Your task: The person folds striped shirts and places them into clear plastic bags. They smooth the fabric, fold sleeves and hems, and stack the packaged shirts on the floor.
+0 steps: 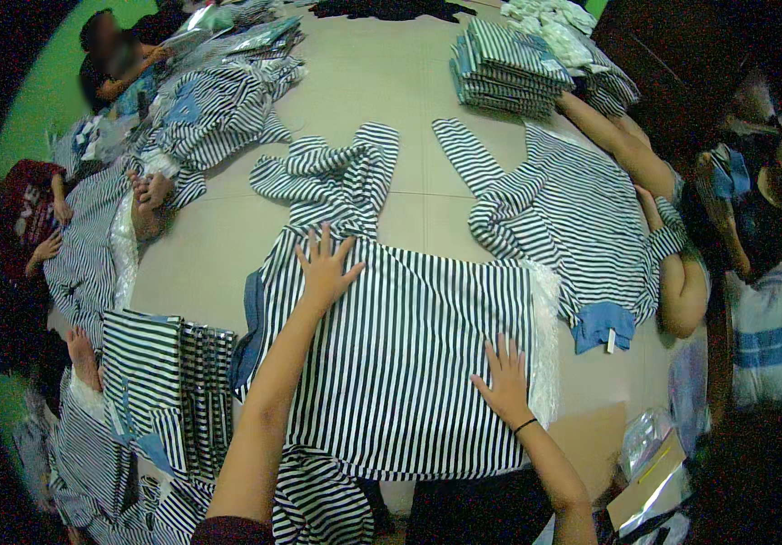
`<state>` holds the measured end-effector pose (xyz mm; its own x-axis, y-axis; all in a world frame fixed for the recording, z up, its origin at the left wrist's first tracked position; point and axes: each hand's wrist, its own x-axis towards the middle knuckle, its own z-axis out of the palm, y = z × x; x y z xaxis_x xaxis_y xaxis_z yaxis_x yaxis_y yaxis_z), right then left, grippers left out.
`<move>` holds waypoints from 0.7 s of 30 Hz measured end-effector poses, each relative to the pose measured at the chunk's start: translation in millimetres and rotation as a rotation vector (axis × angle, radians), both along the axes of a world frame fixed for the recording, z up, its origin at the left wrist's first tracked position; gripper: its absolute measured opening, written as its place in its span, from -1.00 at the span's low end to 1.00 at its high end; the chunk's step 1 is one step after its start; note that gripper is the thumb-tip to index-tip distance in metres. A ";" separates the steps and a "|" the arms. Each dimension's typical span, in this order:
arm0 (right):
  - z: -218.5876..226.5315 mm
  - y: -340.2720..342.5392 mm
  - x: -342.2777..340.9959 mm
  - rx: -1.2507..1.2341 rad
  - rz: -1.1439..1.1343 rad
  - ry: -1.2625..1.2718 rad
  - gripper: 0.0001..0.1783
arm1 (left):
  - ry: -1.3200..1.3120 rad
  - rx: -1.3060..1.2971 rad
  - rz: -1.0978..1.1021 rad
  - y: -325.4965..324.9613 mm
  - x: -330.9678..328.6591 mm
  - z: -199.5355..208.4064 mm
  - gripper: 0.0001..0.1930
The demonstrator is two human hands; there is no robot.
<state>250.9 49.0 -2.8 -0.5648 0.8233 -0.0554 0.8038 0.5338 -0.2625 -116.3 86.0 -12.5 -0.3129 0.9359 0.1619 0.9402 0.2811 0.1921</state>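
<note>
A black-and-white striped shirt (391, 363) lies spread on the floor before me, its blue collar (250, 318) at the left and a white lace hem (545, 336) at the right. One striped sleeve (368, 173) reaches away from me, bunched and bent. Flat on the cloth near that sleeve's shoulder rests my left hand (326, 272), fingers spread. My right hand (503, 386), with a dark band at the wrist, lies open on the shirt beside the lace. Neither hand grips anything.
Folded striped shirts stand stacked at left (141, 363) and far right (509, 73). Another striped shirt (582, 209) lies at right, by a person's bare legs (682, 282). People sit along the left with more striped garments. Cardboard and clear plastic (654, 472) lie at lower right.
</note>
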 end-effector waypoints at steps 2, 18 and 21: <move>3.6 1.6 3.5 -0.001 -0.028 0.024 -0.27 | 0.066 0.122 -0.024 -12.7 15.0 10.3 -0.48; -4.3 116.4 -38.8 0.494 -0.160 0.203 -0.48 | -0.061 -0.020 -0.029 -141.2 53.8 21.2 -0.50; -14.9 124.6 -40.5 0.315 -0.276 -0.008 -0.47 | 0.077 -0.042 0.166 -147.7 17.4 21.7 -0.51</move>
